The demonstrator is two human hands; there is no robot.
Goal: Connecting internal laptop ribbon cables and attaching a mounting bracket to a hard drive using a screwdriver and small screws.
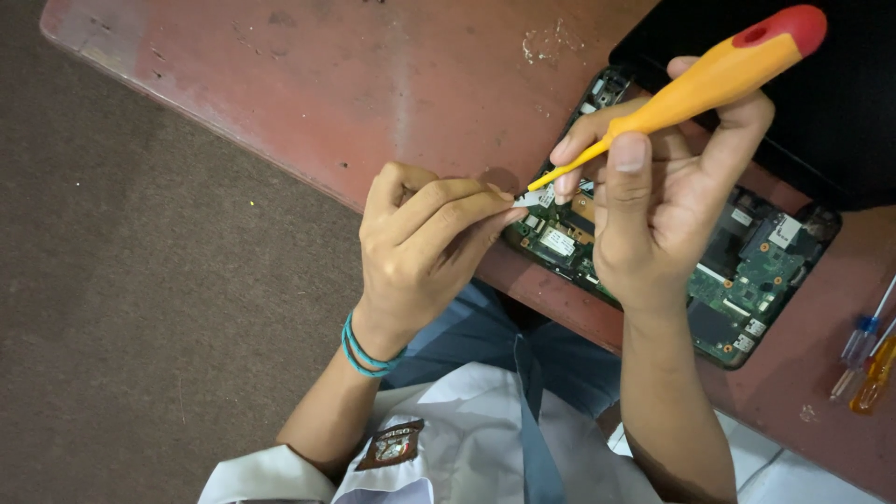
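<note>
A worn red table (pixel 373 84) fills the upper part of the view, its near edge running diagonally from upper left to lower right. Against that near edge lies an opened laptop (pixel 747 280), green circuit board exposed, its black lid lying toward the table's far right corner.

The right hand (pixel 658 201) hovers over the board, palm side down, wrist crossing the near edge. Its fingers are closed around a screwdriver (pixel 695 89) with an orange handle and red cap. The tool's long axis runs diagonally: cap toward the far right corner, thin tip down and left toward the board's left end at the table edge.

The left hand (pixel 425 247) sits just off the near edge, knuckles up, a teal wristband (pixel 366 357) at the wrist. Thumb and forefinger are pinched shut on a small pale part (pixel 532 198), touching or just beside the tool tip; which one cannot be told. The hands hide the board beneath.

Two more screwdrivers (pixel 868 359), one blue and one amber, lie by the right edge, well apart from the hands.
</note>
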